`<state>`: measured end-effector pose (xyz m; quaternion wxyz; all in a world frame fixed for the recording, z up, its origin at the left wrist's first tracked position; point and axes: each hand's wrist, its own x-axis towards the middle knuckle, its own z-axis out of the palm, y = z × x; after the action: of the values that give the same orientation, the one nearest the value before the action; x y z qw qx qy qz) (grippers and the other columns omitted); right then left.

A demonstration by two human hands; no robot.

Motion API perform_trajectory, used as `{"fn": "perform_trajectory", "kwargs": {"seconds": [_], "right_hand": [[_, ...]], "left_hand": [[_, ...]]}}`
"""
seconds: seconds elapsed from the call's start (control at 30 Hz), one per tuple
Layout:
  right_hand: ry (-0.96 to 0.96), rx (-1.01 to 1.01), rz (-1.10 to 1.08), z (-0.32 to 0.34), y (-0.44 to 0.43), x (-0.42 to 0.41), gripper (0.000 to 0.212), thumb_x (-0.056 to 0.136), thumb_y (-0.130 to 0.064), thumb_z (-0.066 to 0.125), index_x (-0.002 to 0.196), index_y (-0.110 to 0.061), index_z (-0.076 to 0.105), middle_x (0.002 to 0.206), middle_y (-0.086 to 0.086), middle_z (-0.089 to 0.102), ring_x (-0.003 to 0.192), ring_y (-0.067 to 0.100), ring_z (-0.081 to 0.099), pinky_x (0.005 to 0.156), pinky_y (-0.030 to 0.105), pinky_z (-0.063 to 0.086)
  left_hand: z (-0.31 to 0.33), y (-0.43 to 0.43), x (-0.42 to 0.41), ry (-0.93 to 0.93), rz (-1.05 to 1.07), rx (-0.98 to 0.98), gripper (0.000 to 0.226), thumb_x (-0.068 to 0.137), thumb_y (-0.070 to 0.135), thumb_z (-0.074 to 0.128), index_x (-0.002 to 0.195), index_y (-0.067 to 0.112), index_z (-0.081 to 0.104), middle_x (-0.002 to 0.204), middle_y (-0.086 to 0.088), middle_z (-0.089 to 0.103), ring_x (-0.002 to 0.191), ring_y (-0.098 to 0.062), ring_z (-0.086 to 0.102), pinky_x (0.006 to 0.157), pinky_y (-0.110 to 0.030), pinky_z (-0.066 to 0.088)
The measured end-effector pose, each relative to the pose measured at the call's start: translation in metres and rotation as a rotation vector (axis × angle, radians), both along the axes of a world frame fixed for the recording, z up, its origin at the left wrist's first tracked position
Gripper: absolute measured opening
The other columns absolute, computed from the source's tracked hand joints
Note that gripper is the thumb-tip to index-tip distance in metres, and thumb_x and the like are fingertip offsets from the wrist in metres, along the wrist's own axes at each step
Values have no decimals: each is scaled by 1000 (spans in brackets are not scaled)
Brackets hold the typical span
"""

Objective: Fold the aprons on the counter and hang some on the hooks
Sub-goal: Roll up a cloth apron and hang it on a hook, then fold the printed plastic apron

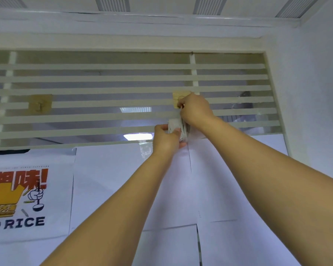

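Single head-worn wide-angle view. Tilted upward, facing striped glass panel [104, 89] near-frontal, at close range, within reach. Ceiling [161, 4] along 12 o'clock edge; poster [27, 198] at 8 o'clock; side wall [315, 93] at 3 o'clock. Forearms [113, 217] spanning from 6 o'clock edge; left hand [166, 139], right hand [195, 110], apron [176, 127] just right of centre.

Two hands are there: left hand [166, 138] and right hand [195, 110]. Two hooks: left hook [40, 105] and right hook [176, 98]. One apron [176, 127]. One poster [27, 198].
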<state>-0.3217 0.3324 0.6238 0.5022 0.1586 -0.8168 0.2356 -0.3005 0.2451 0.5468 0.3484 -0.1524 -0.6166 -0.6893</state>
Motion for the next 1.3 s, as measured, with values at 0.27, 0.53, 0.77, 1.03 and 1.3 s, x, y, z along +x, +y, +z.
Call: {"fn": "perform_trajectory", "kwargs": {"seconds": [0.27,0.53,0.77,1.03,1.3], "right_hand": [[213,-249,467,-54,3,58,28,88,0,46,109,-11,61,104,7,60,89,23,61,74,26,49],[-182,-350,728,-217,13,120,35,94,-47,50,87,-16,64,46,-1,54,44,6,48,51,15,40],[-728,-9,538,-394,35,124,10,89,-24,62,86,-16,56,87,0,61,81,17,59,68,22,45],[-1145,254,449,-542,51,128,19,86,-21,66,96,-12,52,99,0,50,89,16,50,61,18,35],[-1474,484,484,-686,41,174,107,73,-49,77,153,-27,8,159,10,7,145,28,15,115,37,22]], "left_hand": [[-28,-14,32,-77,252,-239,41,91,12,56,129,17,43,122,-8,53,87,-23,59,68,-25,49],[-173,-23,117,-22,335,-420,10,93,30,56,98,25,49,50,5,44,41,-5,41,45,-21,40],[-332,-50,171,-385,375,-534,16,90,25,61,82,23,48,71,0,56,68,-14,59,60,-20,43],[-470,-75,217,-746,397,-570,28,85,17,67,68,21,46,93,-7,59,80,-15,53,59,-9,35],[-622,-111,262,-1499,213,-847,93,72,47,76,148,29,24,153,-13,21,140,-39,23,112,-52,27]]}}
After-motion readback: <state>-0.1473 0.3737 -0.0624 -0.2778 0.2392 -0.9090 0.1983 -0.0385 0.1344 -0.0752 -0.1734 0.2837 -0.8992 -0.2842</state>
